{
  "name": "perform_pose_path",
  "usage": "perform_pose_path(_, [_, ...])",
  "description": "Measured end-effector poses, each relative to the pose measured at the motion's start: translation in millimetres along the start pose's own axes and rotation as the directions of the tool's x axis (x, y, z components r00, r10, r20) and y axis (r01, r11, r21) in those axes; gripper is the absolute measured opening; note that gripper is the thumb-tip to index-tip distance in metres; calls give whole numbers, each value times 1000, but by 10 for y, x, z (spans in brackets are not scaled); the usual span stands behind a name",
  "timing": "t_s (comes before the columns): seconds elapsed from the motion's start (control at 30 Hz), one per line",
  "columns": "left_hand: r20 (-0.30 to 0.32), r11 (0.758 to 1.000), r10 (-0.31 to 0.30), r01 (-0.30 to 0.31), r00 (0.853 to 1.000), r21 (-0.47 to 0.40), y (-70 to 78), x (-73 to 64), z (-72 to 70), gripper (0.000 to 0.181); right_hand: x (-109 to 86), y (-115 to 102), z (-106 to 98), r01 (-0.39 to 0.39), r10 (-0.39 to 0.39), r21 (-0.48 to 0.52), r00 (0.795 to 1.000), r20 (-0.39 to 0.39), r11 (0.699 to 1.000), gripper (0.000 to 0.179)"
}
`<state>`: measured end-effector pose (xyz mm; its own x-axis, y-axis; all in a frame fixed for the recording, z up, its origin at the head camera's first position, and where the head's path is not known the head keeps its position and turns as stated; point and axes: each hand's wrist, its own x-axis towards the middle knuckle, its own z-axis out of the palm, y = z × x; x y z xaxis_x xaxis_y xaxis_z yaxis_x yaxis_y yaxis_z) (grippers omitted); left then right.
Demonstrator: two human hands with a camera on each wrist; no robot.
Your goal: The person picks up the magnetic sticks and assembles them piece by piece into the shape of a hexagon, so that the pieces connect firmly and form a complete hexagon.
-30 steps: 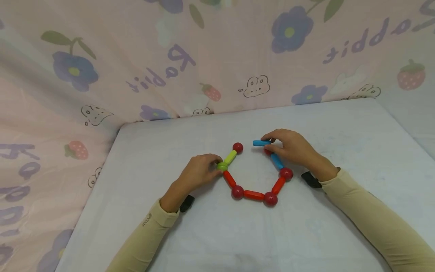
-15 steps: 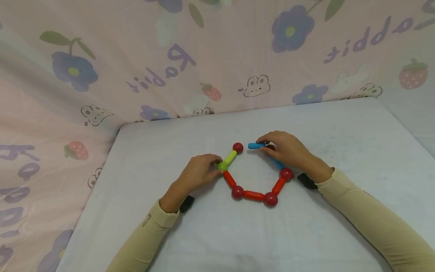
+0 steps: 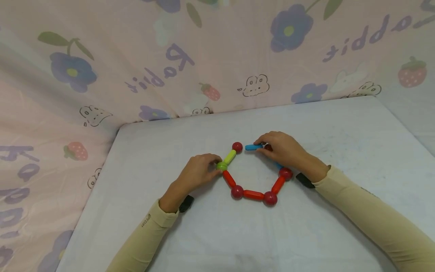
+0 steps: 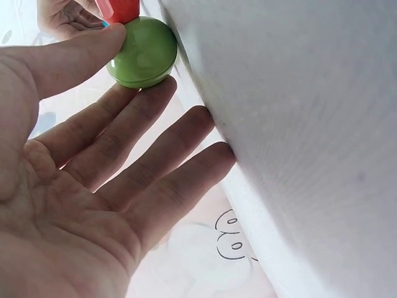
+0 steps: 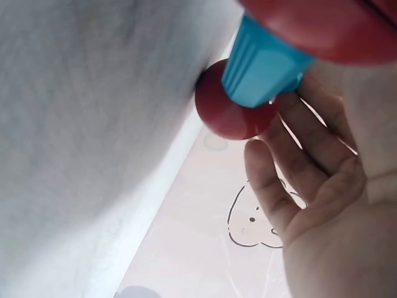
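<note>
On the white table lies a ring-like chain of magnetic-looking balls and sticks. My left hand (image 3: 198, 172) pinches the green ball (image 3: 222, 166) at its left between thumb and fingertips. From there a yellow-green stick (image 3: 230, 156) leads to a red ball (image 3: 237, 147). My right hand (image 3: 285, 149) pinches a blue stick (image 3: 253, 147), whose free end points left at that ball across a narrow gap. Behind the right fingers another red ball (image 5: 236, 108) is partly hidden; in the right wrist view a second blue stick (image 5: 260, 65) joins it.
Red sticks (image 3: 253, 195) and red balls (image 3: 270, 198) form the chain's near side. Behind the white tabletop (image 3: 217, 234) hangs a pink curtain (image 3: 217, 56) with flowers and rabbits. Dark wrist pieces (image 3: 186, 204) sit under both wrists.
My right hand has moved left with the blue stick, narrowing the gap to the red ball. It now covers more of the second blue stick. My left hand stays on the green ball.
</note>
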<state>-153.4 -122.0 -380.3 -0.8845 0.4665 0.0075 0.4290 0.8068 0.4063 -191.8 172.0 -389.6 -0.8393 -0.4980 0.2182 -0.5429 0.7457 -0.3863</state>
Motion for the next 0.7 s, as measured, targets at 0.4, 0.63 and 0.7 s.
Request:
perform_pose_path(0.4, [1, 1000, -8, 8, 1000, -8, -11, -7, 34, 33, 59, -84, 57, -25, 25, -38, 1000, 2, 999, 26])
perform_pose_path(0.63, [-3, 1000, -1, 1, 1000, -5, -14, -1, 27, 33, 57, -84, 55, -35, 35, -42, 999, 6, 998, 27])
perform_pose_path(0.7, [-4, 1000, 0, 0, 1000, -2, -12, 0, 22, 33, 56, -82, 51, -31, 31, -39, 999, 7, 999, 27])
